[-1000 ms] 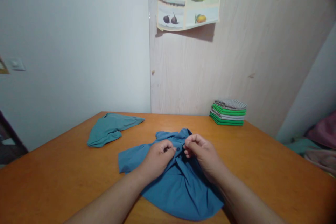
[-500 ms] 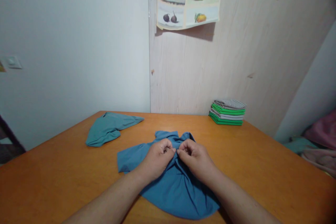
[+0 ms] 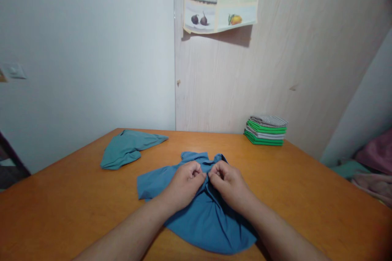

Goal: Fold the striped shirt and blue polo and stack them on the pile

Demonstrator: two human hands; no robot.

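A small blue short-sleeved shirt lies on the orange-brown table, its collar end away from me and its hem towards me. Over the upper front of the shirt, my left hand pinches the cloth between thumb and curled fingers. Close beside it, my right hand pinches the other side of the front the same way. The thumbs nearly meet, and the bit of cloth between the fingertips is mostly covered. One sleeve spreads out to the left; creases run down from the hands.
A crumpled teal garment lies at the back left of the table. At the back right stands a stack of folded cloths, green, grey and striped. A fruit picture sheet hangs on the wall. Other fabrics are heaped beyond the right edge.
My two hands have moved very slightly apart, with the right thumb a little further right. The shirt has kept its place, and the view has shifted a touch.
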